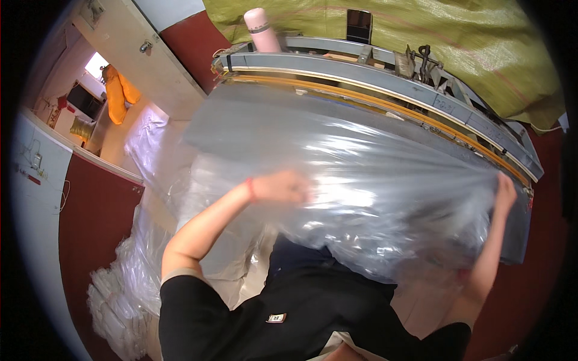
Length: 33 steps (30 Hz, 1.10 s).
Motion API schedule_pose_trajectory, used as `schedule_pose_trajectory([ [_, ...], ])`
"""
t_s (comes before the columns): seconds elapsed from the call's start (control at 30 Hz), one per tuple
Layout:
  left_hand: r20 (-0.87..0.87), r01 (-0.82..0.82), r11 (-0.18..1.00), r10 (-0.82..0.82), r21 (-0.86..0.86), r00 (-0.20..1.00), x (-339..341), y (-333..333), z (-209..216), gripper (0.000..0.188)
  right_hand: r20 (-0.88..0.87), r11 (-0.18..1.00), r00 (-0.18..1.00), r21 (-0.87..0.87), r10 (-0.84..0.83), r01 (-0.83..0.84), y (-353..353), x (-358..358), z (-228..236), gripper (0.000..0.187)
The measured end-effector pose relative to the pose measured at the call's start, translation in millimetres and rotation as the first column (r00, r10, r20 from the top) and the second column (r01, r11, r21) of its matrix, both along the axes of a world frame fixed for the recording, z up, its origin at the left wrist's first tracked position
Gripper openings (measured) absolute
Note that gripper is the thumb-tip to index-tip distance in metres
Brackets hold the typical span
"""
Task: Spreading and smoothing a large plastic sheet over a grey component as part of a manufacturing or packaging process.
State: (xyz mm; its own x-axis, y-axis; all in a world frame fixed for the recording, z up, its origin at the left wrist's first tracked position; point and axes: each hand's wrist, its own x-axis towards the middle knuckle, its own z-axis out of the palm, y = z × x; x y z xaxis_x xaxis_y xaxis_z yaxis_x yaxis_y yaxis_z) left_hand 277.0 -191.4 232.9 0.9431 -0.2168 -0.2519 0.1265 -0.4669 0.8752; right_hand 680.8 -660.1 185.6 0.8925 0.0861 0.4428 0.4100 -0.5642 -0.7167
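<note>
A large clear plastic sheet (361, 162) lies over a grey work table (235, 102), with its creases fanning out from the right end. My right hand (506, 192) is closed on the sheet's edge at the table's right end, where the film is pulled taut. Over the left middle of the sheet is my left hand (288, 188), with a red band at the wrist. Motion smears its fingers, so whether it touches or grips the film cannot be told. The near side of the sheet hangs in loose folds against my front.
Along the table's far side runs a long grey metal frame (361, 63) with an orange strip (337, 87). A pink bottle (262, 30) stands on its left end. Bunched clear plastic (120, 295) lies on the floor at left, near an open door (144, 54).
</note>
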Motion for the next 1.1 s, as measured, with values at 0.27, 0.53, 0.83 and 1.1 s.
schedule_pose_trajectory([
  [0.27, -0.098, -0.319, 0.756, 0.449, 0.571, 0.888, -128.6, 166.2, 67.8, 0.015, -0.093, 0.806, 0.814, -0.242, -0.574, 0.541, -262.6, 32.7, -22.2, 0.043],
  [0.53, 0.958, -0.952, 0.108, -0.052, 0.287, 0.283, -50.9, 133.8, 114.8, 0.020, -0.119, 0.684, 0.695, -0.357, -0.709, 0.636, -298.5, 6.9, -23.4, 0.048],
  [0.83, 0.557, -0.558, 0.464, 0.154, 0.688, 0.816, -28.7, 144.1, -36.0, 0.046, -0.202, 0.755, 0.730, -0.261, -0.653, 0.602, -323.7, 9.2, -44.3, 0.039],
  [1.1, 0.705, -0.695, 0.362, 0.130, 0.621, 0.697, 11.4, 142.1, -31.0, 0.019, -0.295, 0.792, 0.857, 0.340, -0.422, 0.507, -347.1, -17.6, -24.1, 0.037],
])
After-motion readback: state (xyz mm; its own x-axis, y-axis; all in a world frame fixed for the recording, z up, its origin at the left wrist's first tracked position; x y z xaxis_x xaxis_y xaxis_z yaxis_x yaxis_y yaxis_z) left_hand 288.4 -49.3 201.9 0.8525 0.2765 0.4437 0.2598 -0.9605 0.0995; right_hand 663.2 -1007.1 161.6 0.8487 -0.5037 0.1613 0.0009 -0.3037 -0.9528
